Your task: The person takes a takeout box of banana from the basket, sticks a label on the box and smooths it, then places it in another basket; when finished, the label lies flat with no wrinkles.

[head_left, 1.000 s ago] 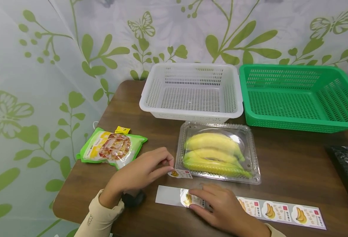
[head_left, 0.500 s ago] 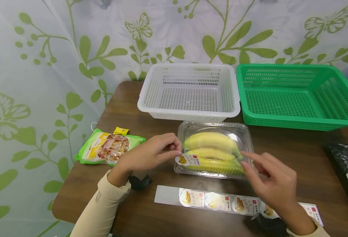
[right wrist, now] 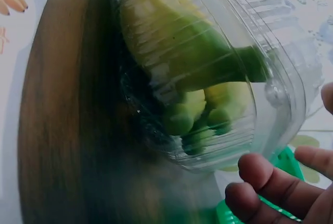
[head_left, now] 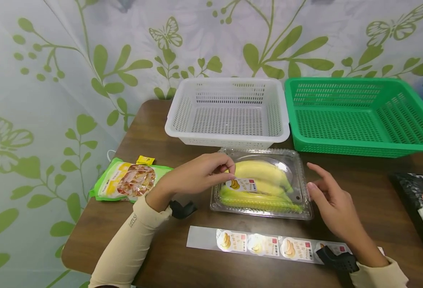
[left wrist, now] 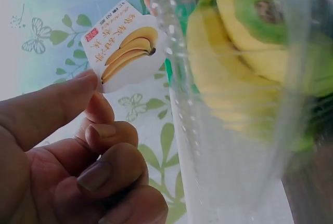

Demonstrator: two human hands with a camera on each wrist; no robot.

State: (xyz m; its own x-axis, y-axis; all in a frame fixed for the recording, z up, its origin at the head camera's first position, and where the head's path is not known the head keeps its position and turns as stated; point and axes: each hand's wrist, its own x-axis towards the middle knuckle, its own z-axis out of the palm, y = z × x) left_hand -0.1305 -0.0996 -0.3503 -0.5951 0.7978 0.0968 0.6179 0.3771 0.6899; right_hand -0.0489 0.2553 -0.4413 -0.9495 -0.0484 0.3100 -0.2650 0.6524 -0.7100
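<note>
My left hand [head_left: 200, 174] pinches a small white sticker [left wrist: 127, 47] with a banana picture by its corner, between thumb and forefinger. In the head view the sticker overlaps the lid of a clear plastic clamshell box [head_left: 265, 150]. Bananas [head_left: 258, 170] lie inside the box. At the box's right side is my right hand [head_left: 331, 202], its fingers loosely bent and holding nothing. The right wrist view shows those fingers [right wrist: 281, 182] close beside the box's corner. A strip of banana stickers [head_left: 261, 244] lies flat in front of the box.
Behind the box stand a white basket [head_left: 227, 138] and a green basket [head_left: 362, 148], side by side. A green-edged food bag [head_left: 132, 180] and a small yellow packet [head_left: 145, 160] lie at the left. A black bag [head_left: 421, 208] lies at the right edge.
My left hand has carried the sticker up and right, from the box's front left corner to over its lid. My right hand has left the sticker strip and moved to the box's right side.
</note>
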